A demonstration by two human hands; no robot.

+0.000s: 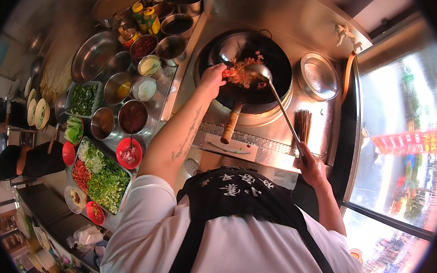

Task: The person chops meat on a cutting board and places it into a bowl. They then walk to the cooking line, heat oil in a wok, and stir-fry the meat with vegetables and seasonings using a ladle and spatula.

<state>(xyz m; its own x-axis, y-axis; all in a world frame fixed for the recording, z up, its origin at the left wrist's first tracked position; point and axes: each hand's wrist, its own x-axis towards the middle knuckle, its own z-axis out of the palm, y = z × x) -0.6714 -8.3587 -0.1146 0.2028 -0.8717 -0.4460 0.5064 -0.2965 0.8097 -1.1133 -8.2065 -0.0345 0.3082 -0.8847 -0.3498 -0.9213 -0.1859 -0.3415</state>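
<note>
A black wok [278, 58] with a wooden handle [231, 124] sits on the stove ring in front of me. Browned minced food [249, 66], apparently meat, lies in its bowl. Over the wok's left side, my left hand [213, 81] has chopped red pepper [230, 73] at its fingertips. Part of that grip is hidden from above. My right hand [312, 165] grasps the long handle of a steel ladle [262, 71], whose bowl rests among the browned food.
Left of the stove are steel seasoning pots [133, 116], a tray of chopped vegetables [108, 181] and a red bowl [129, 153]. A steel basin [318, 76] and a bamboo wok brush [303, 124] lie right. Windows [398, 122] flank the stove; two people [31, 160] stand far left.
</note>
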